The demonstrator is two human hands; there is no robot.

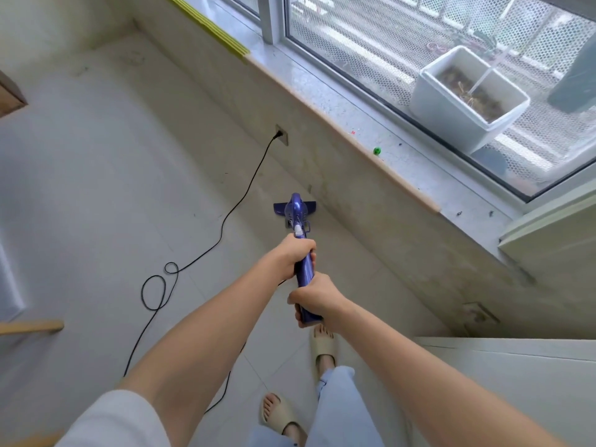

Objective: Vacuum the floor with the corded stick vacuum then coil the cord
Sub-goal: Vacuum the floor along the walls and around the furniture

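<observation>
Floor: vacuum points away, toward wall

Head-worn camera looks steeply down, close over both forearms, toward floor and windowsill.

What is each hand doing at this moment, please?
Left hand: closed around the vacuum handle, upper grip.
Right hand: closed around the same handle, lower grip near its end.

Both arms outstretched; left hand ahead of right hand, both fisted.
</observation>
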